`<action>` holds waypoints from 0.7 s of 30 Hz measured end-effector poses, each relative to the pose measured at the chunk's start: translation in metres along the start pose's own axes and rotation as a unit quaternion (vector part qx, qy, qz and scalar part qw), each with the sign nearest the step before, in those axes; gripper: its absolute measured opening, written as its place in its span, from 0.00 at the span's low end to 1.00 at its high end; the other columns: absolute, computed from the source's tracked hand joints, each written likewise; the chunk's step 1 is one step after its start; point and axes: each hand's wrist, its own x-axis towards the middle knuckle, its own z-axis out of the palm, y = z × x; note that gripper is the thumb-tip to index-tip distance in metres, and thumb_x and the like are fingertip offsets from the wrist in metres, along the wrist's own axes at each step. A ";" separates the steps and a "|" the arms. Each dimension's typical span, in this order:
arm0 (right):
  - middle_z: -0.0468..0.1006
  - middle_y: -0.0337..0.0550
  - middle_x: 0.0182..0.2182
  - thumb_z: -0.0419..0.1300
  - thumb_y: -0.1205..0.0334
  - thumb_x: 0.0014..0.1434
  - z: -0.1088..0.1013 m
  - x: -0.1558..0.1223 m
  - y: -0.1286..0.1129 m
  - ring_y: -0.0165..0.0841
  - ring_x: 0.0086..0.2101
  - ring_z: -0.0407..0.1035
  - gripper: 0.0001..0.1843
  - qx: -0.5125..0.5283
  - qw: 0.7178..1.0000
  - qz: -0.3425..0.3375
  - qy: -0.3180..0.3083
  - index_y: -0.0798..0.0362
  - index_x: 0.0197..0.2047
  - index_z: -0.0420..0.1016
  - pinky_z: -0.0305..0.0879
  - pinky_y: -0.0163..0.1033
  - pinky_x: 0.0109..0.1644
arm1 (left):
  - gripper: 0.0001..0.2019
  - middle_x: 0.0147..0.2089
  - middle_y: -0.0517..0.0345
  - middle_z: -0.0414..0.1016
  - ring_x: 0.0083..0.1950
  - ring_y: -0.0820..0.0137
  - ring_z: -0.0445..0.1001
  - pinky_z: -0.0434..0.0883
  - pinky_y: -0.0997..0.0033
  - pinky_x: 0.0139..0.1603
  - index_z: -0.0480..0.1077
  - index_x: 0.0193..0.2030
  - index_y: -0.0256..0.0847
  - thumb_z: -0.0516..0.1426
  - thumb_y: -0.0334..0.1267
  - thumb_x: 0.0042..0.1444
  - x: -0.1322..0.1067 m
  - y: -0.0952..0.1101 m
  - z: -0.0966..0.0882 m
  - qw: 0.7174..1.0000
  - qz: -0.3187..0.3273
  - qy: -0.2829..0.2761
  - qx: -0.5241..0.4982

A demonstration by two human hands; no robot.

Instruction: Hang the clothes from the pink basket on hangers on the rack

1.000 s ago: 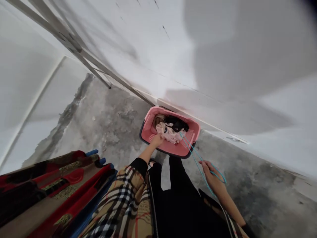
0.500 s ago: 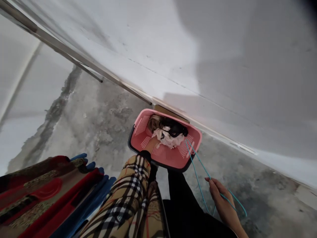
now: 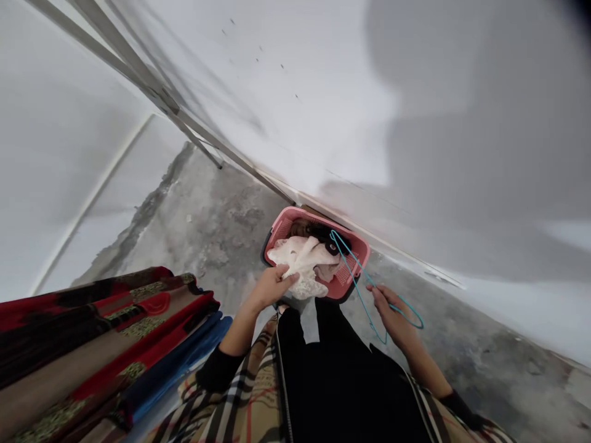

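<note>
My left hand (image 3: 269, 287) is closed on a pale pink and white garment (image 3: 302, 263), lifted partly out of a pink laundry basket (image 3: 354, 252) on the concrete floor by the white wall. Dark clothes (image 3: 318, 232) still lie in the basket's far end. My right hand (image 3: 390, 315) grips a thin teal wire hanger (image 3: 357, 280), whose hook points toward the basket. Both arms wear plaid sleeves with black cuffs.
Red, brown and blue patterned cloths (image 3: 106, 344) hang at the lower left. Metal rack legs (image 3: 152, 98) slant along the wall at the upper left. Grey stained concrete floor (image 3: 207, 209) spreads around the basket, and my black trousers (image 3: 341, 381) fill the bottom centre.
My left hand took hold of the pale garment in the basket and pulled it up and toward me. My right hand raised the hanger nearer the basket.
</note>
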 end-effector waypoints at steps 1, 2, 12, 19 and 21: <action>0.71 0.40 0.25 0.52 0.39 0.59 -0.001 -0.002 -0.006 0.35 0.28 0.65 0.26 0.002 1.000 -0.010 0.001 0.52 0.43 0.77 0.63 0.38 0.34 | 0.19 0.25 0.62 0.68 0.32 0.71 0.68 0.65 0.75 0.33 0.73 0.29 0.37 0.55 0.53 0.57 -0.012 0.009 -0.005 0.999 0.025 0.016 -0.024; 0.72 0.41 0.26 0.53 0.40 0.59 -0.001 -0.004 -0.012 0.35 0.29 0.65 0.25 0.004 1.000 -0.021 0.004 0.52 0.42 0.77 0.63 0.38 0.35 | 0.20 0.25 0.62 0.68 0.32 0.71 0.67 0.65 0.74 0.34 0.73 0.28 0.37 0.56 0.53 0.57 -0.024 0.019 -0.012 0.997 0.050 0.034 -0.045; 0.71 0.39 0.24 0.53 0.39 0.59 0.008 -0.040 -0.068 0.33 0.26 0.64 0.25 0.045 0.989 -0.132 0.045 0.53 0.41 0.76 0.63 0.38 0.33 | 0.20 0.31 0.57 0.75 0.29 0.73 0.71 0.67 0.74 0.30 0.75 0.39 0.37 0.59 0.54 0.56 -0.112 0.083 -0.090 0.912 0.213 0.086 -0.339; 0.77 0.42 0.30 0.54 0.43 0.60 0.031 -0.079 -0.144 0.36 0.32 0.69 0.21 0.032 0.945 -0.320 0.068 0.51 0.42 0.75 0.65 0.41 0.39 | 0.22 0.36 0.54 0.78 0.41 0.63 0.78 0.74 0.69 0.37 0.73 0.41 0.39 0.63 0.57 0.50 -0.173 0.110 -0.134 0.846 0.245 0.134 -0.454; 0.77 0.41 0.30 0.54 0.44 0.61 0.043 -0.093 -0.161 0.36 0.32 0.70 0.20 0.033 0.932 -0.358 0.049 0.50 0.44 0.74 0.66 0.41 0.38 | 0.24 0.38 0.51 0.79 0.46 0.60 0.78 0.75 0.64 0.42 0.73 0.42 0.39 0.59 0.60 0.53 -0.194 0.108 -0.145 0.832 0.250 0.106 -0.483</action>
